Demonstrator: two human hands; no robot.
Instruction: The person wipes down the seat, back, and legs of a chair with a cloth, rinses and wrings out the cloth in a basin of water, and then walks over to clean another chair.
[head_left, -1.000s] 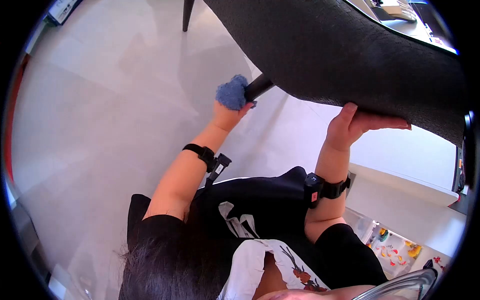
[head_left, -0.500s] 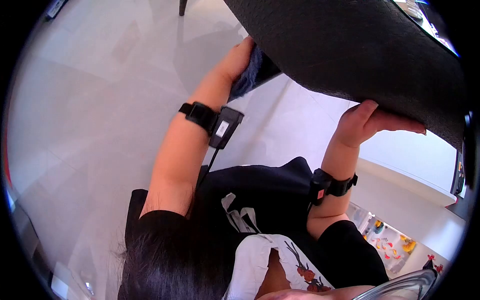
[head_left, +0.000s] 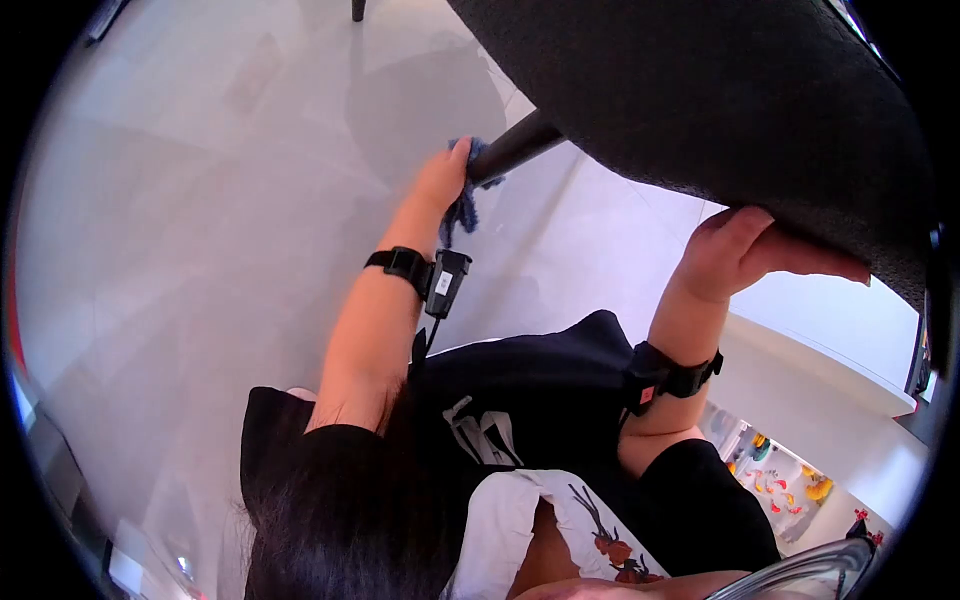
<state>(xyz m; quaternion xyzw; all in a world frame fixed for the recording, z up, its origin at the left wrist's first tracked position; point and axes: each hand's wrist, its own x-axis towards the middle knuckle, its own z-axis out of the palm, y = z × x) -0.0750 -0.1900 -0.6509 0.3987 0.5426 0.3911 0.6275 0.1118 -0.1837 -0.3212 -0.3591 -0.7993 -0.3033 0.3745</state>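
Observation:
A black chair (head_left: 720, 100) fills the upper right, its broad textured surface close to the camera. One dark round leg (head_left: 518, 146) slants down and left from under it. At the leg's lower end is my left hand (head_left: 443, 180), its fingers closed round a fuzzy blue cloth (head_left: 462, 214) that wraps the tip and hangs loose below. My right hand (head_left: 735, 255) grips the chair's lower edge from beneath, thumb against the edge and fingers stretched along it. Part of those fingers is hidden by the chair.
Pale glossy floor tiles (head_left: 200, 200) lie below and to the left. A white cabinet (head_left: 820, 360) stands on the right, with a clear bag of colourful small items (head_left: 775, 485) near its base. Another dark leg (head_left: 358, 10) shows at the top edge.
My left hand has slid with the cloth down the leg towards its tip, baring the upper leg. My right hand stays on the chair's edge, shifted slightly down and right in view.

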